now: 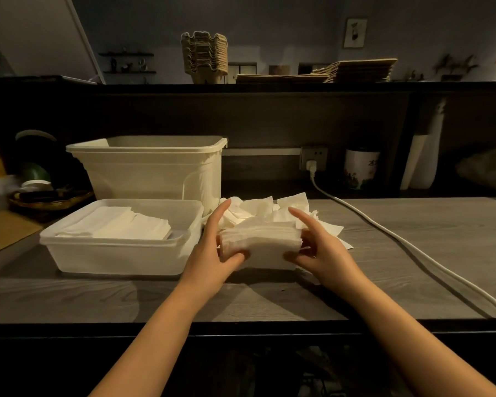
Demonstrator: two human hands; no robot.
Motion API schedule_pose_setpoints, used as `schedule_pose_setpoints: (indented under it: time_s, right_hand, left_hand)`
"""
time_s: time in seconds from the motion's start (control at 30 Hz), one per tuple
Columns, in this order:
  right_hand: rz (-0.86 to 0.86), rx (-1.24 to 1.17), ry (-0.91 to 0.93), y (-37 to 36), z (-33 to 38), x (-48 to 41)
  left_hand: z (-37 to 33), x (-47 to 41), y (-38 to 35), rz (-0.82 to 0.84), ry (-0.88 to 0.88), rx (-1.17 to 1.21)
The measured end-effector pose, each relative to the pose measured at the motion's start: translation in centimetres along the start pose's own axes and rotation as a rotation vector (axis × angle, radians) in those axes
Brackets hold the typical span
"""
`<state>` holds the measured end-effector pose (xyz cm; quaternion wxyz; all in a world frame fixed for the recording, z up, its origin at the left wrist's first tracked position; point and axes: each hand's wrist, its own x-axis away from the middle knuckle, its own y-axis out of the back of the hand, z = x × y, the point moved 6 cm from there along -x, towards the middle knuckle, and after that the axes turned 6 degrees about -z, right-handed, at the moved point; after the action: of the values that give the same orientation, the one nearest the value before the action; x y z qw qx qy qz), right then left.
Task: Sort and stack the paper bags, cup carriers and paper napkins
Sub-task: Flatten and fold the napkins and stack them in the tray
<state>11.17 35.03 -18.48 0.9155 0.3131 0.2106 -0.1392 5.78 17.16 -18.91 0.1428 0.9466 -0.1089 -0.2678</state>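
Note:
A thick bundle of white paper napkins stands on the grey counter between my two hands. My left hand grips its left end, thumb in front. My right hand grips its right end, index finger stretched out over the top. Behind the bundle lies a loose heap of napkins. To the left, a shallow white tray holds neat napkin stacks. On the upper shelf stand a stack of cup carriers and flat brown paper bags.
A tall cream bin stands behind the tray. A white power cable runs from a wall socket across the counter's right side. A printed cup and a wicker basket sit at the back.

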Motion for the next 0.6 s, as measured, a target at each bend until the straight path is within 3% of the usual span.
schedule_pose_setpoints:
  time_s: [0.17, 0.6]
  right_hand:
    - [0.147, 0.036, -0.073, -1.2, -0.8, 0.3]
    - [0.221, -0.168, -0.093, -2.0, -0.5, 0.5]
  left_hand:
    - [0.7, 0.2, -0.5, 0.08, 0.038, -0.083]
    - [0.4, 0.4, -1.5, 0.175, 0.061, 0.006]
